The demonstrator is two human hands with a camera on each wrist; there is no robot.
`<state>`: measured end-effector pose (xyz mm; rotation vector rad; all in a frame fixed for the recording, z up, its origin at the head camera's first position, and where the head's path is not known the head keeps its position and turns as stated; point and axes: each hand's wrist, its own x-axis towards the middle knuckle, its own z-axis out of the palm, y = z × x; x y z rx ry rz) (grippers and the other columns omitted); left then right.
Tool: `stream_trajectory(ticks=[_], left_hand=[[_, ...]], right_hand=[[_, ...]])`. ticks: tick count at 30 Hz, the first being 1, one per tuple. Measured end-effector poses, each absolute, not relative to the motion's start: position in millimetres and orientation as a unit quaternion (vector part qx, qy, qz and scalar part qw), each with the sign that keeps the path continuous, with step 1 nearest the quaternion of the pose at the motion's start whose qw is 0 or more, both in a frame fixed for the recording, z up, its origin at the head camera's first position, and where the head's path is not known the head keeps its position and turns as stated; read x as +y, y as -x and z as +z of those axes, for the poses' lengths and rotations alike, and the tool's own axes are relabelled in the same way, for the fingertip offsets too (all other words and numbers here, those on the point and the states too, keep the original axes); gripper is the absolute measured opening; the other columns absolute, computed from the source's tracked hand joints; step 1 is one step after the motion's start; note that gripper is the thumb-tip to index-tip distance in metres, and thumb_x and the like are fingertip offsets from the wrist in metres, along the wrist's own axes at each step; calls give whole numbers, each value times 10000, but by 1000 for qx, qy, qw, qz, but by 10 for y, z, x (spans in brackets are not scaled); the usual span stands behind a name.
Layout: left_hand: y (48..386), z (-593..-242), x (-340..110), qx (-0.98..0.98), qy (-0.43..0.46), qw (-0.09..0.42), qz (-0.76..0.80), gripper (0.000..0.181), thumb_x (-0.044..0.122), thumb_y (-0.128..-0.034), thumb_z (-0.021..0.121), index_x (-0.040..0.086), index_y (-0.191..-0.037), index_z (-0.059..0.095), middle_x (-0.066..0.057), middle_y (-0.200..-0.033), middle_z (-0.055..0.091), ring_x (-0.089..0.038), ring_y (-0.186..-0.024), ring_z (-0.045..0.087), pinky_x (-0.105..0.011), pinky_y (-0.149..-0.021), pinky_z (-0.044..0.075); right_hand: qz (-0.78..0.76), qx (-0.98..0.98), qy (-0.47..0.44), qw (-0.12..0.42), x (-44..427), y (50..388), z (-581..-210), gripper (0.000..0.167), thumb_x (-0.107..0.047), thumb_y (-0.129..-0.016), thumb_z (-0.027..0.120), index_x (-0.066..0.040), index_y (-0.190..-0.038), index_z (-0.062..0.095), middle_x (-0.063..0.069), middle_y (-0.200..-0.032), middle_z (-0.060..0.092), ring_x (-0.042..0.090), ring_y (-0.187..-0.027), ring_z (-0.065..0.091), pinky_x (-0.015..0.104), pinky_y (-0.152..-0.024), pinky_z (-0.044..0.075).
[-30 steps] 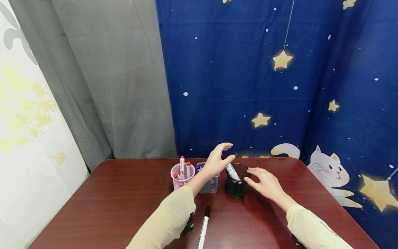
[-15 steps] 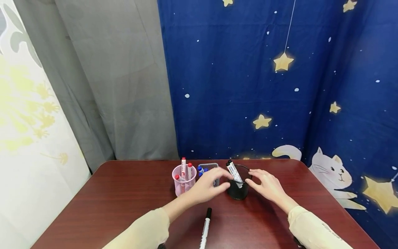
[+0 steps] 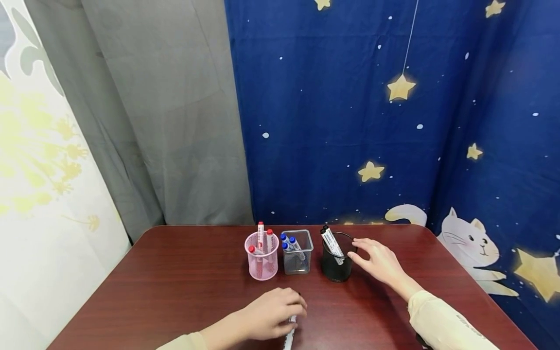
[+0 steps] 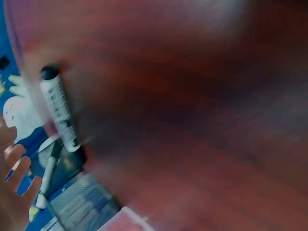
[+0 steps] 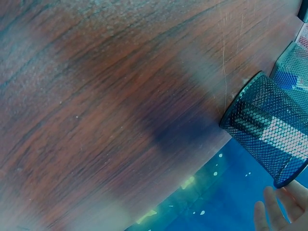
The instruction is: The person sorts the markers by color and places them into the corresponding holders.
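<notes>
My left hand (image 3: 273, 313) is over a white marker with a black cap (image 3: 289, 335) lying on the table, hiding much of it in the head view. In the left wrist view, that marker (image 4: 60, 113) lies apart from the spread fingers (image 4: 19, 173). My right hand (image 3: 380, 262) touches the rim of a black mesh pen cup (image 3: 336, 270) with relaxed fingertips. Black-capped white markers (image 3: 332, 247) lean inside this cup. The right wrist view shows the cup (image 5: 269, 134) tilted across the picture, with fingers (image 5: 274, 209) at its rim.
Left of the black cup stands a grey square mesh holder (image 3: 298, 265) with blue-capped markers (image 3: 292, 245). Beside it is a pink mesh cup (image 3: 262, 267) with red-capped markers (image 3: 260, 236). All stand on a dark red wooden table (image 3: 175, 277), with curtains (image 3: 332, 121) behind.
My left hand has moved from beside the black cup down and toward me, over the marker on the table. The right hand has stayed at the cup's rim.
</notes>
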<state>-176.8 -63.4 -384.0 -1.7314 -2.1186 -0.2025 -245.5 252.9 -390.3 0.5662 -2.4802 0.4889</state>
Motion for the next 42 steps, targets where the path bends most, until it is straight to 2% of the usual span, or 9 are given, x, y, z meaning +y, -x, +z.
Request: stream_trajectory(ticks=[4, 9, 12, 17, 20, 25, 29, 33, 42], left_hand=[[1691, -3979, -728, -752, 627, 202, -17, 232, 180, -709, 655, 207, -929, 588, 72, -1009, 523, -66, -942, 470, -218, -771, 378], [1667, -4097, -809, -737, 633, 236, 16, 289, 144, -673, 646, 229, -941, 581, 81, -983, 530, -63, -931, 486, -227, -742, 390], [1662, -4138, -834, -731, 638, 242, 38, 343, 151, -675, 647, 236, -999, 577, 77, -1002, 528, -66, -945, 481, -224, -749, 387], [1643, -4171, -822, -718, 641, 252, 102, 328, 259, -772, 585, 287, -1097, 556, 77, -1100, 516, -77, -1015, 459, -232, -797, 372], [1637, -4192, -799, -703, 648, 265, 129, 262, 300, -838, 499, 319, -1090, 567, 88, -1135, 514, -77, -1044, 452, -239, -810, 364], [1652, -4214, -785, -682, 655, 291, 144, 149, 302, -845, 480, 326, -927, 602, 121, -1079, 539, -66, -1042, 457, -250, -821, 365], [1668, -4211, -788, -676, 660, 296, 141, 93, 298, -844, 480, 308, -837, 572, 141, -952, 538, -60, -987, 469, -259, -823, 371], [1663, -4198, -790, -667, 675, 288, 131, 133, 258, -867, 428, 298, -822, 547, 136, -877, 516, -55, -932, 471, -251, -816, 369], [1624, -4111, -773, -656, 695, 275, 105, 212, 257, -905, 383, 306, -927, 588, 128, -898, 526, -53, -901, 474, -212, -819, 360]], right_hand=[[182, -922, -211, 270, 2528, 2454, -3895, 369, -369, -786, 638, -82, -1016, 662, 57, -1060, 603, 242, -986, 547, 452, -734, 444], [183, -923, -208, 267, 2528, 2451, -3887, 365, -367, -786, 639, -84, -1015, 663, 56, -1063, 602, 245, -986, 546, 455, -728, 444], [182, -923, -208, 267, 2529, 2451, -3884, 363, -364, -785, 641, -85, -1017, 662, 54, -1064, 602, 242, -987, 546, 452, -731, 444], [183, -923, -208, 267, 2527, 2444, -3875, 364, -359, -785, 641, -83, -1020, 660, 58, -1066, 601, 245, -990, 544, 455, -737, 441], [183, -924, -208, 265, 2527, 2439, -3875, 365, -360, -787, 640, -80, -1021, 660, 61, -1067, 600, 246, -990, 545, 457, -736, 441], [184, -925, -206, 262, 2525, 2435, -3873, 368, -364, -787, 639, -81, -1024, 660, 58, -1069, 600, 243, -989, 547, 457, -734, 443], [186, -926, -202, 260, 2524, 2433, -3871, 369, -367, -788, 637, -85, -1026, 659, 56, -1071, 599, 243, -990, 547, 463, -730, 442], [186, -924, -204, 265, 2525, 2435, -3877, 368, -362, -784, 642, -83, -1023, 660, 60, -1066, 601, 244, -984, 550, 462, -725, 444], [186, -920, -210, 275, 2530, 2442, -3903, 370, -374, -782, 637, -93, -1020, 664, 53, -1066, 603, 232, -977, 555, 452, -715, 450]])
